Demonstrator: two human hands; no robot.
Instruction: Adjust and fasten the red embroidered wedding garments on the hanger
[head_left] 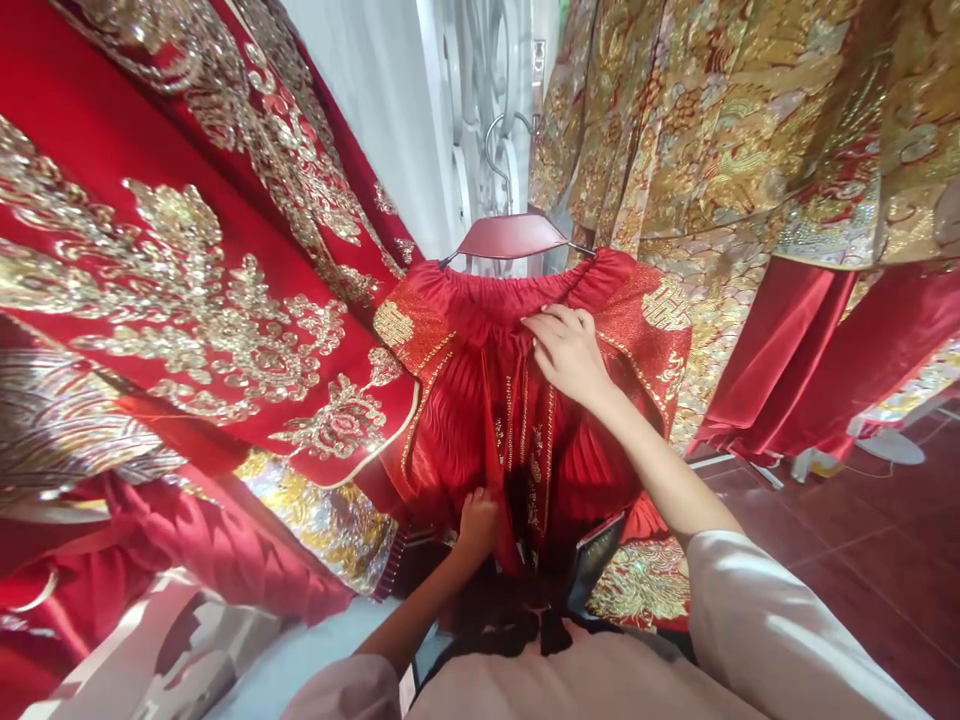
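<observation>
A red pleated skirt (577, 470) with gold-braided front panels hangs from a red wooden hanger (511, 236) on a metal hook (496, 150). My right hand (568, 352) lies high on the skirt just below the gathered waistband, its fingers bent into the cloth. Lower down, my left hand (478, 525) is closed on the skirt's front edge. The bottom of the skirt is partly hidden by my arms and dark shadow.
A red gown with gold embroidery (210, 300) hangs close on the left, and gold-embroidered garments with red trousers (735, 170) hang on the right. Behind the hanger is a white wall with a lattice (480, 80). Dark red floor tiles (847, 570) lie at lower right.
</observation>
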